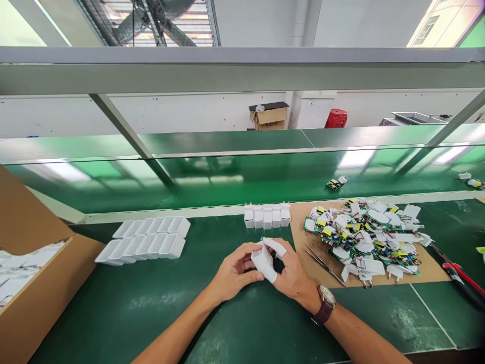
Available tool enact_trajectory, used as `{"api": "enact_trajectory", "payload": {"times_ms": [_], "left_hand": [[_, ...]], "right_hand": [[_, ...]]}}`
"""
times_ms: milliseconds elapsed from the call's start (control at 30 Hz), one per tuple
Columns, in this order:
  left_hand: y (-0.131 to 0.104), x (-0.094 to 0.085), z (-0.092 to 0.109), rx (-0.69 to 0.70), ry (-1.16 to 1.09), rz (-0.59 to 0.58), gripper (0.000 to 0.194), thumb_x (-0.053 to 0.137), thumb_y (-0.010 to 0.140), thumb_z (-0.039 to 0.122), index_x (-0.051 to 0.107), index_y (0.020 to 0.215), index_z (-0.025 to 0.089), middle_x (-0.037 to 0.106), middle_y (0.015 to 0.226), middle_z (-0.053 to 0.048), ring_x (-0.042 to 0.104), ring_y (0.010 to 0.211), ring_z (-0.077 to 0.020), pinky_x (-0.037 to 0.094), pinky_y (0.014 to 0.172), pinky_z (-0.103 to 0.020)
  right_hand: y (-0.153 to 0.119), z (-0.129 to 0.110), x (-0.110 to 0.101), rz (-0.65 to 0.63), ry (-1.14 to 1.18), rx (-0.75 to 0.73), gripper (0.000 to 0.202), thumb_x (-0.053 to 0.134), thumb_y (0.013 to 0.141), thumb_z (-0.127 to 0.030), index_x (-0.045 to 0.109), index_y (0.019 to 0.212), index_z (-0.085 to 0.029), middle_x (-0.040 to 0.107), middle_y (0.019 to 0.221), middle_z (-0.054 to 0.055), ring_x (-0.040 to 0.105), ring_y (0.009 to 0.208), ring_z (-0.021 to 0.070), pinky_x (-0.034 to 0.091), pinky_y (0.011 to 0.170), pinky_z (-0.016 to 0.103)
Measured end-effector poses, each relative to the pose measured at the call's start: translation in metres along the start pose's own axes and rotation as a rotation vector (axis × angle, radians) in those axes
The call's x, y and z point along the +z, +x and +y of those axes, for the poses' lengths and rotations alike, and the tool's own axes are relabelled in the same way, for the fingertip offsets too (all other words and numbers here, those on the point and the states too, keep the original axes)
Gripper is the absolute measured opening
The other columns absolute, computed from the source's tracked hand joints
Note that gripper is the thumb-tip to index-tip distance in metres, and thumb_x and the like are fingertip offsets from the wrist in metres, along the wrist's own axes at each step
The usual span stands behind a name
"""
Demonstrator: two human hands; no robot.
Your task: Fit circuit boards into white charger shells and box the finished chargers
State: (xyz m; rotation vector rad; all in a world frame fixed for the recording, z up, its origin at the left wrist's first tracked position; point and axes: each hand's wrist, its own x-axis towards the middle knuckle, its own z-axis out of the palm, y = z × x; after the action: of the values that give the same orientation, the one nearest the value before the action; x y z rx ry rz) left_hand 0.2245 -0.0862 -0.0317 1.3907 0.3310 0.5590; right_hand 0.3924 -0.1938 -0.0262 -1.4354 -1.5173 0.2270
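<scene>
Between my two hands, near the middle of the green table, is a white plastic charger housing, tilted. My left hand pinches it from the left with thumb and fingers. From the other side my right hand grips it, with white coverings on the thumb and a finger. A sliver of green and yellow shows at the housing's far end, mostly hidden by fingers. Just beyond stands a short row of white charger units. Steel tweezers lie to the right of my right hand.
Circuit boards with white plug parts are heaped on a cardboard sheet. Red-handled pliers lie at far right. Two rows of open white housings and a cardboard box stand left. One board rests on the green conveyor.
</scene>
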Motion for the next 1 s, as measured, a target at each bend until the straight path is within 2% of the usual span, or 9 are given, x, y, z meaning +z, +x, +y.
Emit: {"api": "enact_trajectory", "payload": {"times_ms": [100, 167, 300, 433, 500, 600, 833, 900, 1000], "left_hand": [[0.001, -0.002, -0.001, -0.009, -0.039, -0.012, 0.053, 0.088, 0.079, 0.037, 0.065, 0.125, 0.026, 0.063, 0.123, -0.008, 0.070, 0.093, -0.0195, 0.064, 0.080, -0.037], [0.001, -0.006, 0.000, 0.008, -0.026, -0.005, 0.052, 0.086, 0.081, 0.037, 0.062, 0.125, 0.025, 0.063, 0.120, -0.008, 0.070, 0.094, -0.0198, 0.063, 0.083, -0.038], [0.001, -0.024, 0.007, 0.101, 0.272, 0.098, 0.043, 0.077, 0.087, 0.034, 0.059, 0.124, 0.023, 0.061, 0.125, -0.011, 0.066, 0.108, -0.0221, 0.059, 0.096, -0.040], [-0.002, -0.040, 0.015, 0.079, 0.689, 0.069, 0.036, 0.071, 0.088, 0.027, 0.059, 0.122, 0.025, 0.059, 0.130, -0.011, 0.063, 0.115, -0.0250, 0.054, 0.102, -0.043], [-0.003, -0.042, 0.015, 0.069, 0.779, 0.024, 0.042, 0.075, 0.085, 0.028, 0.058, 0.123, 0.025, 0.058, 0.135, -0.011, 0.061, 0.121, -0.0272, 0.051, 0.106, -0.044], [-0.003, -0.041, 0.009, 0.063, 0.808, 0.040, 0.061, 0.084, 0.079, 0.036, 0.053, 0.130, 0.026, 0.057, 0.137, -0.012, 0.059, 0.125, -0.0300, 0.052, 0.105, -0.044], [0.000, -0.041, -0.005, -0.069, 0.770, 0.181, 0.059, 0.078, 0.083, 0.034, 0.052, 0.135, 0.025, 0.066, 0.129, -0.009, 0.068, 0.113, -0.0277, 0.056, 0.098, -0.042], [0.000, -0.042, -0.005, -0.061, 0.772, 0.189, 0.057, 0.078, 0.084, 0.034, 0.052, 0.134, 0.026, 0.066, 0.129, -0.009, 0.068, 0.113, -0.0272, 0.056, 0.099, -0.043], [0.000, -0.043, -0.006, 0.040, 0.810, 0.179, 0.054, 0.075, 0.087, 0.034, 0.053, 0.136, 0.027, 0.063, 0.134, -0.010, 0.066, 0.118, -0.0275, 0.055, 0.104, -0.045]], "right_hand": [[0.001, 0.000, -0.004, -0.029, -0.049, -0.053, 0.052, 0.064, 0.096, -0.033, 0.046, 0.144, -0.026, 0.066, 0.120, 0.010, 0.064, 0.103, 0.0250, 0.058, 0.086, 0.041], [0.004, 0.004, -0.009, -0.056, -0.079, -0.104, 0.049, 0.060, 0.098, -0.032, 0.046, 0.144, -0.026, 0.065, 0.123, 0.011, 0.064, 0.105, 0.0252, 0.057, 0.086, 0.041], [0.012, 0.018, -0.022, -0.042, -0.268, -0.086, 0.043, 0.060, 0.098, -0.030, 0.051, 0.140, -0.022, 0.067, 0.123, 0.013, 0.065, 0.109, 0.0292, 0.056, 0.092, 0.048], [0.015, 0.027, -0.031, -0.229, -0.502, 0.002, 0.059, 0.077, 0.085, -0.038, 0.057, 0.136, -0.014, 0.068, 0.119, 0.017, 0.065, 0.107, 0.0360, 0.056, 0.091, 0.054], [0.014, 0.029, -0.033, -0.327, -0.551, 0.013, 0.061, 0.079, 0.082, -0.033, 0.057, 0.136, -0.012, 0.069, 0.116, 0.017, 0.065, 0.106, 0.0358, 0.056, 0.090, 0.053], [0.013, 0.032, -0.034, -0.381, -0.559, -0.003, 0.057, 0.075, 0.083, -0.021, 0.057, 0.136, -0.013, 0.070, 0.109, 0.015, 0.065, 0.103, 0.0332, 0.057, 0.088, 0.049], [0.012, 0.042, -0.022, -0.318, -0.506, 0.028, 0.053, 0.065, 0.085, -0.014, 0.055, 0.137, -0.013, 0.069, 0.118, 0.015, 0.064, 0.111, 0.0323, 0.057, 0.094, 0.049], [0.013, 0.040, -0.020, -0.291, -0.486, 0.036, 0.048, 0.062, 0.084, -0.013, 0.058, 0.132, -0.012, 0.069, 0.111, 0.014, 0.065, 0.106, 0.0321, 0.059, 0.090, 0.049], [0.015, 0.032, -0.021, -0.178, -0.409, 0.009, 0.050, 0.059, 0.082, -0.010, 0.056, 0.131, -0.016, 0.068, 0.106, 0.011, 0.066, 0.099, 0.0294, 0.060, 0.085, 0.047]]}}
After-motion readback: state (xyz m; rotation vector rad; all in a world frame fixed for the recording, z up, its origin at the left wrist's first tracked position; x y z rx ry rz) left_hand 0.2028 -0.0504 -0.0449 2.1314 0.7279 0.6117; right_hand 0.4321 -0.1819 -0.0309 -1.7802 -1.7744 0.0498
